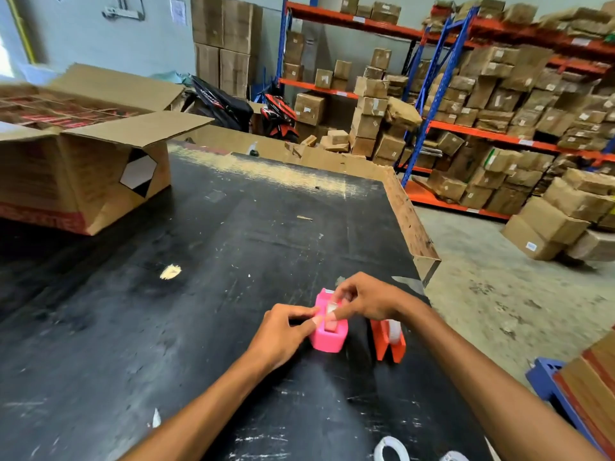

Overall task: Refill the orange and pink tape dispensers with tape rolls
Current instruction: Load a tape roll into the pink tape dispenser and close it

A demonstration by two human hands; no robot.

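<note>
A: The pink tape dispenser (328, 331) is seen steadied from its side by the left hand (283, 334) on the scuffed black surface (199, 294), presumably so it cannot slide.

B: And the right hand (366, 299)?

A: A strip of clear tape (330, 310) is pinched above the slot. The glossy orange tape dispenser (387, 344), already loaded with a translucent roll (396, 331), is parked just beside it.
</note>
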